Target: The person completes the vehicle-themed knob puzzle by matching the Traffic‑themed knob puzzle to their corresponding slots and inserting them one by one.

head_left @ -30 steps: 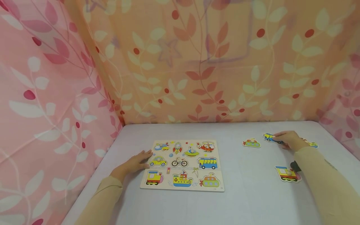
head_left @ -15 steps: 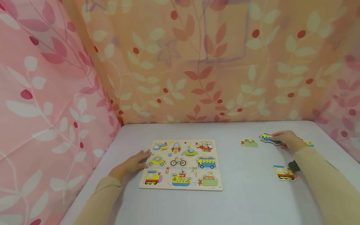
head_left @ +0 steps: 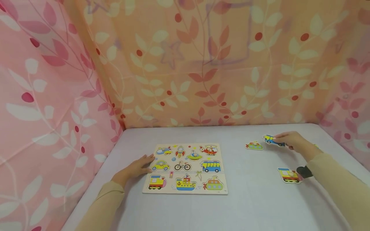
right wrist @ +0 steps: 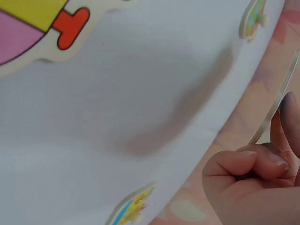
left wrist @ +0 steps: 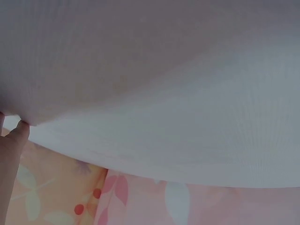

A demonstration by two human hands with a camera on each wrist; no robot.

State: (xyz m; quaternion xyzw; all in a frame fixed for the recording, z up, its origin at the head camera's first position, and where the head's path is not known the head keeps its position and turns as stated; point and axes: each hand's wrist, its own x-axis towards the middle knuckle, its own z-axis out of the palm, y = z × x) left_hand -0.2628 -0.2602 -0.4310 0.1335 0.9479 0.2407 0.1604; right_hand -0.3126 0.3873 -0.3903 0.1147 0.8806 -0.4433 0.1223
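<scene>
My right hand (head_left: pixel 295 142) pinches a blue bus puzzle piece (head_left: pixel 268 139) above the back right of the table, its shadow falling on the cloth below. In the right wrist view that piece shows only its thin wooden edge (right wrist: pixel 277 101) above curled fingers (right wrist: pixel 234 164). My left hand (head_left: pixel 138 167) lies with relaxed, spread fingers at the left edge of the wooden puzzle board (head_left: pixel 185 192). Pictures of vehicles cover the board, among them a bus (head_left: pixel 210 166). Just left of the held piece lies a green submarine piece (head_left: pixel 255 146).
Below the right forearm lies a train piece (head_left: pixel 289 175), partly overlapped by a dark item (head_left: pixel 304 172) at the wrist. A yellow and blue piece (right wrist: pixel 133 206) is mostly hidden behind the right hand in the head view. Floral curtains (head_left: pixel 202 64) stand around the white table.
My right hand has lifted the bus piece off the table and brought it slightly left. My left hand keeps its place at the board; the view has shifted a little.
</scene>
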